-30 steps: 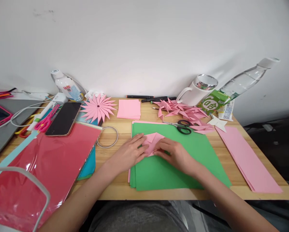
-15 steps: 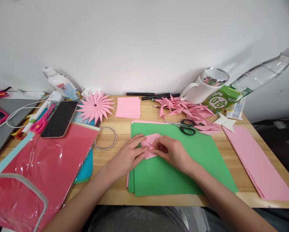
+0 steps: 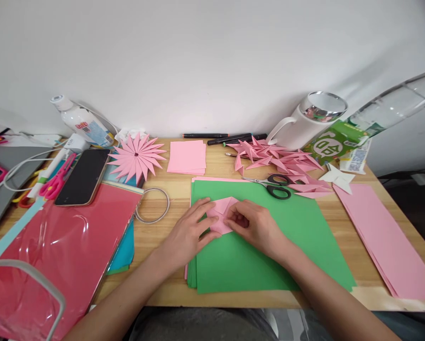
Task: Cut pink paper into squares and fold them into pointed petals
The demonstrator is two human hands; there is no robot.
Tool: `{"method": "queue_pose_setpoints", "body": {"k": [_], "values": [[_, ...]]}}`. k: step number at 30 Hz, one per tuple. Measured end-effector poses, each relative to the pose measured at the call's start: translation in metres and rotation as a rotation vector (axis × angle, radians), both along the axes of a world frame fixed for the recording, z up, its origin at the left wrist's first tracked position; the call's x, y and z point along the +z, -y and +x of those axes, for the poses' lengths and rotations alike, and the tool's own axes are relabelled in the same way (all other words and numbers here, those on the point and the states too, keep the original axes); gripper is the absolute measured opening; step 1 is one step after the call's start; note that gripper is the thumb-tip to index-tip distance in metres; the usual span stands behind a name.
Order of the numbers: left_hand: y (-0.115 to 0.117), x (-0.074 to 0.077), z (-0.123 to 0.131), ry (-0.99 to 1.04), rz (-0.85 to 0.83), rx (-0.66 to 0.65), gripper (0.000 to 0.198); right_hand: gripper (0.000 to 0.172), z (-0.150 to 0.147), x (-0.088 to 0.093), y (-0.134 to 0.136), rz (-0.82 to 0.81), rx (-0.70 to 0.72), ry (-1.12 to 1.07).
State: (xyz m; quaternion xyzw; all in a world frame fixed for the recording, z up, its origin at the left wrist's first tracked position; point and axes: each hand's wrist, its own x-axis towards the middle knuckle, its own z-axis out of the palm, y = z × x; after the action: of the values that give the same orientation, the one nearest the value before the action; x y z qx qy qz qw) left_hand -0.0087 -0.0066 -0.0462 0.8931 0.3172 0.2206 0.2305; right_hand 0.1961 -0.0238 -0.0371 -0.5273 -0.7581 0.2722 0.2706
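Observation:
A partly folded piece of pink origami paper (image 3: 220, 219) lies on a stack of green paper (image 3: 262, 265), with crease lines and a raised flap. My left hand (image 3: 191, 227) holds its left side, thumb at the lower edge and fingers along the upper left. At the right side, my right hand (image 3: 255, 222) pinches the paper between thumb and curled forefinger; the fingertips hide part of the fold. Black-handled scissors (image 3: 278, 187) rest on the far edge of the green stack. Behind them is a heap of folded pink paper pieces (image 3: 283, 158).
A pink paper star (image 3: 137, 155) and square pink sheets (image 3: 187, 157) lie at the back. Left are a phone (image 3: 83, 177), pink scissors (image 3: 58, 177) and a red paper pack (image 3: 56, 246). Right stand a white mug (image 3: 305, 125) and long pink strips (image 3: 386, 237).
My fingers have shifted slightly on the pink paper, and its upper flap lies differently. The view has moved a little; the other things stay in place.

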Motion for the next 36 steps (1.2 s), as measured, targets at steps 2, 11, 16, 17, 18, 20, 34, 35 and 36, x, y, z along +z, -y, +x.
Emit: {"method": "queue_pose_setpoints", "body": {"k": [2,11,16,17,18,20,34,35,36], "values": [[-0.001,0.001,-0.002,-0.009,0.008,-0.011,0.021,0.007,0.0,0.0,0.0,-0.001,0.0,0.002],[-0.008,0.003,-0.012,-0.016,-0.035,-0.089,0.022,0.009,0.0,-0.002,-0.001,0.009,-0.013,0.0],[-0.005,0.003,-0.007,-0.044,0.01,-0.077,0.023,0.009,0.001,-0.005,-0.002,0.016,-0.013,0.0],[-0.003,0.004,-0.005,-0.059,0.026,-0.066,0.023,0.009,0.0,-0.005,-0.002,0.029,-0.008,0.013],[-0.001,0.005,-0.004,-0.079,0.048,-0.052,0.023,0.009,0.0,-0.004,-0.001,0.054,0.0,0.039],[0.005,0.006,-0.001,-0.127,0.114,-0.019,0.024,0.011,-0.002,0.001,0.006,0.144,-0.006,0.138],[0.038,-0.003,-0.002,-0.203,0.4,0.034,0.033,0.049,-0.02,-0.018,0.067,0.352,0.09,0.398],[0.037,-0.002,-0.005,-0.196,0.396,-0.009,0.035,0.05,-0.02,-0.019,0.067,0.348,0.088,0.404],[0.037,-0.002,-0.007,-0.198,0.384,-0.042,0.037,0.051,-0.019,-0.019,0.066,0.341,0.088,0.41]]}}
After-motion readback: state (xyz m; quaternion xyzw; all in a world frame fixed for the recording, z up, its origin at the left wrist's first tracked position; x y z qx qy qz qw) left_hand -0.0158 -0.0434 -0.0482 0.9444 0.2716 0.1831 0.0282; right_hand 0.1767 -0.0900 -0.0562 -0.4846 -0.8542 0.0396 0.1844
